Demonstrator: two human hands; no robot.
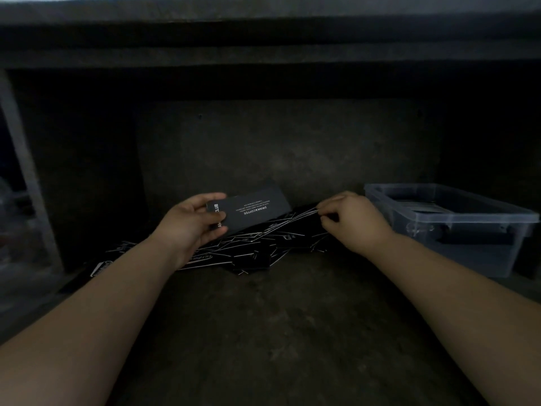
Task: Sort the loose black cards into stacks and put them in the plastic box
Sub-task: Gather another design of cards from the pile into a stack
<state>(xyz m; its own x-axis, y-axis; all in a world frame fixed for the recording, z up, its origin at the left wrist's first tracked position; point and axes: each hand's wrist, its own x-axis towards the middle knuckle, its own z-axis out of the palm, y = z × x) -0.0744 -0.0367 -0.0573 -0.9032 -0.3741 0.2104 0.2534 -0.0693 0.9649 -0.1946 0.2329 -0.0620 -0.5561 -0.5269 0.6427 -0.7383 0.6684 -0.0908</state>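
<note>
Cards (251, 247) lay loose and overlapping on the dark shelf floor (278, 317), spread from the far middle toward the near left, between the two forearms. The left hand (190, 224) held a squared stack (251, 210) by its left end, thumb on the printed top face and the other fingers curled underneath. The stack's long axis ran left to right, and its free end was raised a little over the loose cards. The right hand (351, 221) pinched a thin sheaf (295, 218) between thumb and fingertips at its right end, with the remaining fingers tucked in. The sheaf showed only as pale edges slanting down and to the left. Whether its low end was touching the loose cards beneath could not be told in the dim light.

By my reading, the step in hand was gathering: the sheaf seemed meant to join the stack. The relation that mattered was that the stack lay directly left of the right fingertips, near them but apart. Both long axes ran roughly left to right, so the sheaf would need little turning, only a short carry leftward and a squaring of edges.

The plastic box (468, 219) stood open at the far right, just beside the right hand and well apart from the left. Some dark cards (421, 205) already lay inside it. Much of the sorting looked undone, to judge from how many cards lay loose. The right hand was the nearer one for any drop into the box.
</note>
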